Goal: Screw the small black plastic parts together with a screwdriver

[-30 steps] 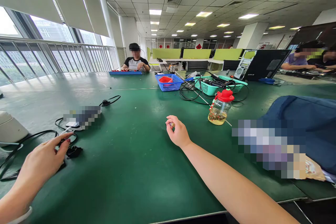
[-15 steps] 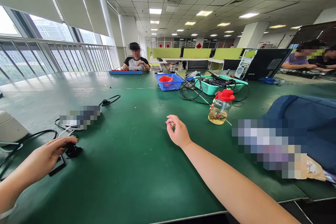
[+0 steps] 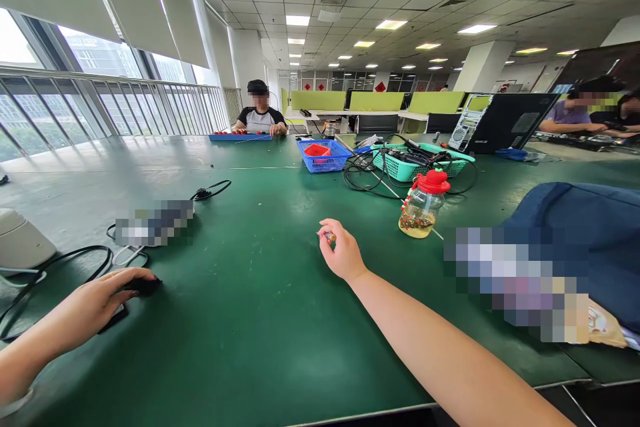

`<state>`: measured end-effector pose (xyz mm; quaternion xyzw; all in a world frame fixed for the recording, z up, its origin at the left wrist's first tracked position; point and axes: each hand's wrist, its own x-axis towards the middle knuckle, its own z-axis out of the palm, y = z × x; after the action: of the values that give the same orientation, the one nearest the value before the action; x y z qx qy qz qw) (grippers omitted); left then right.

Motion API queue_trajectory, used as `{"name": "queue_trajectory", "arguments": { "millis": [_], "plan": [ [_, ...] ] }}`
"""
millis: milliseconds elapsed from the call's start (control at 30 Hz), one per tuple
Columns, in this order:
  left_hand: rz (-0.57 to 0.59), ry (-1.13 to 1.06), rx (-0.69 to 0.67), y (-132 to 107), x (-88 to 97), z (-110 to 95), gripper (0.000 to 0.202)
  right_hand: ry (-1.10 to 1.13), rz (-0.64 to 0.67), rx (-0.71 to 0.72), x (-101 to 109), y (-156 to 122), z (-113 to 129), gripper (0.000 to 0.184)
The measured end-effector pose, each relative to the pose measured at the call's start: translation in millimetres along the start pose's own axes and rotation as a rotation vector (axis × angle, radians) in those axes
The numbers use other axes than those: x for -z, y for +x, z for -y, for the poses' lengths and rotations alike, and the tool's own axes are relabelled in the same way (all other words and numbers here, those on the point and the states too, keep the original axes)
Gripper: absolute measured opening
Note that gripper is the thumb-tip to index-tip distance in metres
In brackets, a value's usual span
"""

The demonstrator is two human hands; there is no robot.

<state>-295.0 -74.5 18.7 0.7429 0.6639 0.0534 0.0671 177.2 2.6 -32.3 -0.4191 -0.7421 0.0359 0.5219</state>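
On the left of the green table, my left hand is bent over a small black object, thumb and fingers around its near side. The hand covers much of it, so its kind is unclear. A flat dark piece shows partly under the palm. Nearer the middle, my right hand is closed around a small cylinder with a gold-coloured end. The fingers hide most of that cylinder, and the hand rests at the table surface.
A red-lidded bottle stands beyond my right hand. Behind it are a blue basket and a teal basket of cables. A dark blue bag lies at right. Cables run at left. A person sits opposite.
My left hand has come down and slightly right over the black object, its fingers now flatter across it. The right hand keeps its place and grip. The person opposite has lowered a hand.
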Motion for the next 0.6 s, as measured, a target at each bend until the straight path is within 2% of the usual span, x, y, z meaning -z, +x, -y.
{"name": "queue_trajectory", "arguments": {
  "millis": [67, 233, 400, 600],
  "plan": [
    [-0.009, 0.012, 0.000, 1.1, -0.5, 1.3, 0.043, -0.003, 0.000, -0.004, -0.2, -0.2, -0.4, 0.024],
    [-0.114, 0.059, -0.044, 4.6, -2.3, 2.8, 0.046, 0.006, 0.007, -0.009, -0.6, -0.2, -0.9, 0.024],
    [-0.079, 0.038, 0.060, 5.7, -1.3, 0.0, 0.050, 0.009, 0.007, -0.005, -0.7, 0.5, -0.6, 0.024],
    [-0.041, 0.004, 0.052, 7.6, -2.3, 6.7, 0.050, 0.014, -0.002, 0.003, -0.8, 0.3, -1.0, 0.025]
  ]
}}
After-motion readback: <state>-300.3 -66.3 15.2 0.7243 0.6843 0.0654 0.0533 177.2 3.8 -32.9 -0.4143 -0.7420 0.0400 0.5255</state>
